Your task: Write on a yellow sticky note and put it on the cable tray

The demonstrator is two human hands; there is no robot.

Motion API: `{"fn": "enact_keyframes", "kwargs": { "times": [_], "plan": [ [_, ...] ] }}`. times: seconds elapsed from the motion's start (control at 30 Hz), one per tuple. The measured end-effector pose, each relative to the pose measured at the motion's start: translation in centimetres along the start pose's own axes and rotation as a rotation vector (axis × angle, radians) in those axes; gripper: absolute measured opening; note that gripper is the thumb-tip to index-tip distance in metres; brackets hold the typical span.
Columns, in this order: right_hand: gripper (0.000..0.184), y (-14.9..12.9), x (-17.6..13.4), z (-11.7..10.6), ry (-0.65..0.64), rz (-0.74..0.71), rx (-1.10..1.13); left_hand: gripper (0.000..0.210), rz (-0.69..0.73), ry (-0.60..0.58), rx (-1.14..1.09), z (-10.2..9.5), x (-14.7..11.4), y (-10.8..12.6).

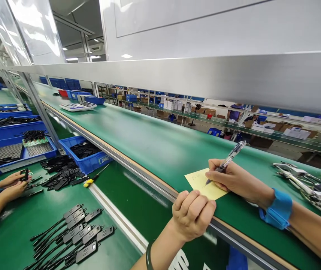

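Right hand point(235, 180) has its fingers wrapped tight on the pen point(226, 162), tip down at seven o'clock on the yellow note point(202, 185), cap toward one o'clock. Left hand point(192, 213), fisted, pins the note's near edge on the counter point(149, 142).

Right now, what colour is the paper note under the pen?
Pale yellow note, with the pen in the right hand; clearest in the head view.

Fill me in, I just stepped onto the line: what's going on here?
The person's right hand holds a pen with its tip on a yellow sticky note on the raised green shelf. Their left hand, fisted, rests at the shelf's edge by the note. At far left, a co-worker's hands hold a small black part.
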State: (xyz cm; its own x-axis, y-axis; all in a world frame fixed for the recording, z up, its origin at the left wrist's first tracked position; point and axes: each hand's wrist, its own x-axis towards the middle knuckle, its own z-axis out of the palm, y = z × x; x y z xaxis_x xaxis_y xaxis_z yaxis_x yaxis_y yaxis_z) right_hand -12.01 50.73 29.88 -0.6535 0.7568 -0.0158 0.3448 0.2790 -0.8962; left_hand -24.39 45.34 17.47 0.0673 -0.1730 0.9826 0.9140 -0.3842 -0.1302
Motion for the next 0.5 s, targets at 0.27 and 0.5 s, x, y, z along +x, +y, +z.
{"fn": "enact_keyframes", "kwargs": {
  "times": [0.27,0.5],
  "plan": [
    [0.027,-0.01,-0.03,-0.04,0.015,-0.010,0.000,0.008,-0.008,-0.002,0.018,0.03,0.01,0.11],
    [0.027,-0.03,0.14,-0.04,0.041,-0.013,0.014,0.007,-0.003,0.009,0.025,0.05,-0.04,0.03]
  ]
}}
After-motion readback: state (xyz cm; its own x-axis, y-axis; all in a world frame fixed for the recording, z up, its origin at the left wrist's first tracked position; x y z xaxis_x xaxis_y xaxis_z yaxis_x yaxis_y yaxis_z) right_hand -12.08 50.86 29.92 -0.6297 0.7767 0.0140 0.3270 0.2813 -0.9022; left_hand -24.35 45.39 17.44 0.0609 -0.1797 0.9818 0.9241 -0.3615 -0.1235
